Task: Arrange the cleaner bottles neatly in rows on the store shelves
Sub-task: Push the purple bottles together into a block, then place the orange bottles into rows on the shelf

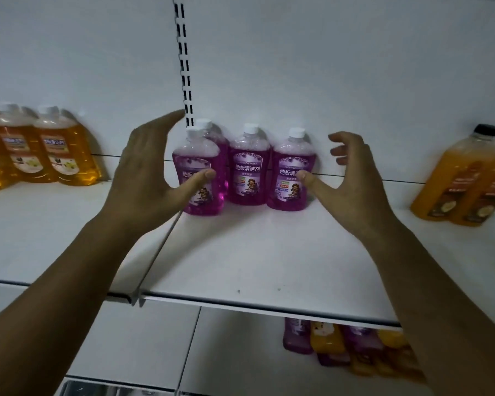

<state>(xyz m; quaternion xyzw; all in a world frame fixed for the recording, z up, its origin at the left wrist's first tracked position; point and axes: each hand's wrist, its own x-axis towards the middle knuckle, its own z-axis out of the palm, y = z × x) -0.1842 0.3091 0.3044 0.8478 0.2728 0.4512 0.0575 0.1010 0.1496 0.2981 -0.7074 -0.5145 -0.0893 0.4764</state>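
Several purple cleaner bottles with white caps stand at the back of the white shelf (240, 258): a left front one (195, 164), one partly hidden behind it (212, 132), a middle one (247, 170) and a right one (289, 172). My left hand (146, 178) is spread open just left of the group, its thumb in front of the left bottle's label. My right hand (352, 178) is open on the right side, fingers loosely curved, thumb in front of the right bottle's label. Neither hand holds a bottle.
Amber cleaner bottles (40, 150) stand in a cluster at the shelf's far left. Orange bottles with black caps (466, 181) stand at the far right. A slotted upright (183, 58) runs up the back panel. Purple and yellow bottles (340, 344) lie on the lower shelf.
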